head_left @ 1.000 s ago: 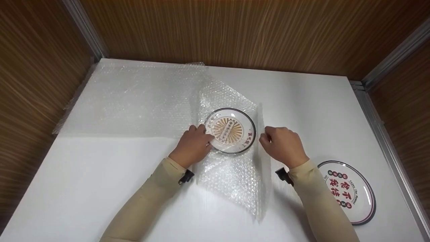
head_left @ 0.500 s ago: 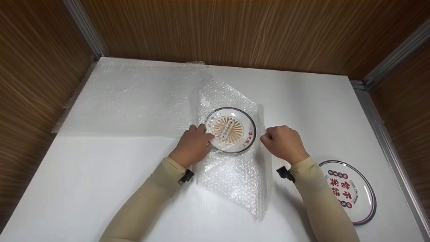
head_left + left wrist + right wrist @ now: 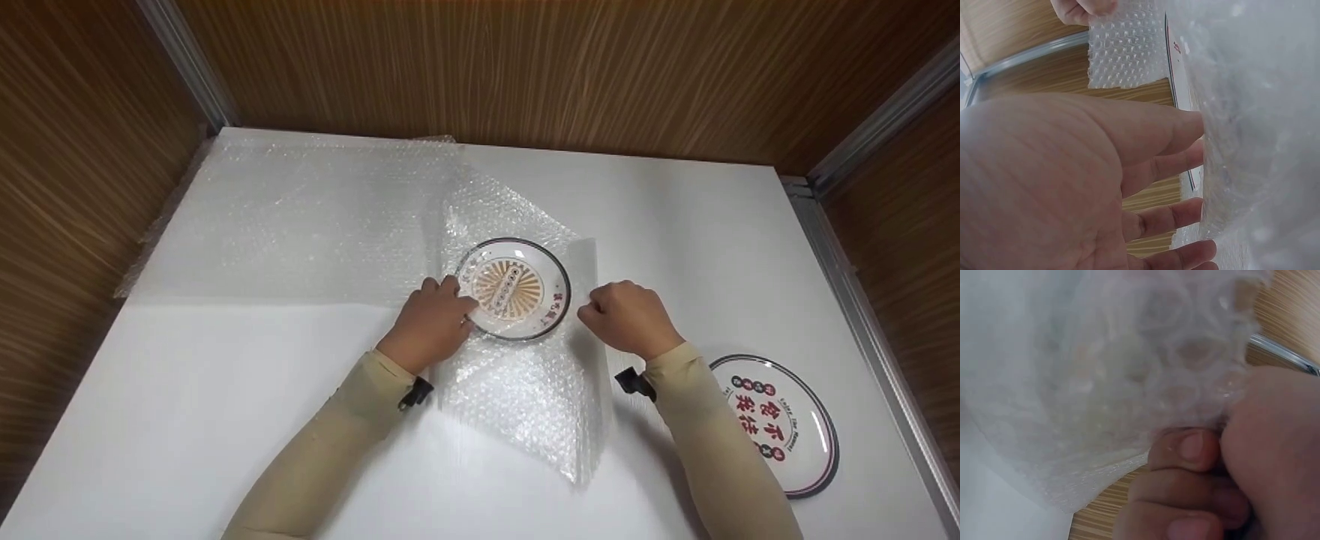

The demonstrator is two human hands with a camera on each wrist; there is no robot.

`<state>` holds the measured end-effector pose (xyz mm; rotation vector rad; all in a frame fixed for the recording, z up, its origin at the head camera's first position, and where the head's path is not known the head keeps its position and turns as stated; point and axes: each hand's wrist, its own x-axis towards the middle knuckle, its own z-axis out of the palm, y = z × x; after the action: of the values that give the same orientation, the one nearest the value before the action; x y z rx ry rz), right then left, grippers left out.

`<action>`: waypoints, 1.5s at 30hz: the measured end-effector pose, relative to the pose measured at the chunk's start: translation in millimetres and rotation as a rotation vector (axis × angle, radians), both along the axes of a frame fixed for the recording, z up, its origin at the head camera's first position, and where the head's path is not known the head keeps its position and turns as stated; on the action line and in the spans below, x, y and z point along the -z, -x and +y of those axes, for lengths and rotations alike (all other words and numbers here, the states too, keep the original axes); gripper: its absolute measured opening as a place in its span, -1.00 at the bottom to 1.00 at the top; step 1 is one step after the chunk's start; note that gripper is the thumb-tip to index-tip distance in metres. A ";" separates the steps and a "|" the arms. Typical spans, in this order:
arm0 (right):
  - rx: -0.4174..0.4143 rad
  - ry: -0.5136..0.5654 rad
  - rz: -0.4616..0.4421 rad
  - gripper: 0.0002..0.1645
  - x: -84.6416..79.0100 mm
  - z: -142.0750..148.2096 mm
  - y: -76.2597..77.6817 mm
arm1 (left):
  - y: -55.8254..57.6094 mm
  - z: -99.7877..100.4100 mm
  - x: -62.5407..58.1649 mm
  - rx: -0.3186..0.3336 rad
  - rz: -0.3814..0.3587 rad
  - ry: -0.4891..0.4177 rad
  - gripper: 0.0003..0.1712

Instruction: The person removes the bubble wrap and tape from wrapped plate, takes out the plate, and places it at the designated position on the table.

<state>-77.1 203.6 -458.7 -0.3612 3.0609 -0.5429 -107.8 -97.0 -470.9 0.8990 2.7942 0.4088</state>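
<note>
In the head view a round plate (image 3: 551, 285) with an orange sunburst print lies on bubble wrap (image 3: 517, 405) in the middle of the table. A clear layer of wrap overlaps its left part. My left hand (image 3: 431, 319) rests at the plate's left rim. The left wrist view shows its nearly straight fingers (image 3: 1182, 212) and thumb touching the bubble wrap (image 3: 1252, 112). My right hand (image 3: 630, 319) pinches the raised right edge of the wrap beside the plate. Its fingers curl in the right wrist view, with the bubble wrap (image 3: 1145, 371) held at the thumb.
Another plate (image 3: 810, 442) with red and black lettering lies at the right, partly behind the right sleeve. A wide bubble wrap sheet (image 3: 315, 217) covers the table's back left. Wood-grain panels (image 3: 480, 75) border the white table (image 3: 187, 405).
The raised right edge of the bubble wrap, seen as a narrow strip before, now shows a broader face. My right hand has shifted only slightly; the left hand and both plates stay in place.
</note>
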 end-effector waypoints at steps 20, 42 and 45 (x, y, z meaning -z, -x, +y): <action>0.036 0.198 -0.024 -0.64 5.9 34.2 -15.6 | -1.6 2.9 3.4 -0.037 -0.007 -0.011 -0.62; 0.152 0.359 -0.215 -0.57 24.8 60.9 -24.0 | 2.0 0.0 2.9 -0.020 -0.024 -0.034 -0.65; 0.164 0.390 -0.234 -0.56 25.4 64.5 -23.7 | 1.7 -0.4 2.6 -0.024 -0.036 -0.031 -0.63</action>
<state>-53.3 268.1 -484.2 -0.0413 2.7615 -1.1090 -109.4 -97.4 -473.5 0.8570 2.7760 0.4676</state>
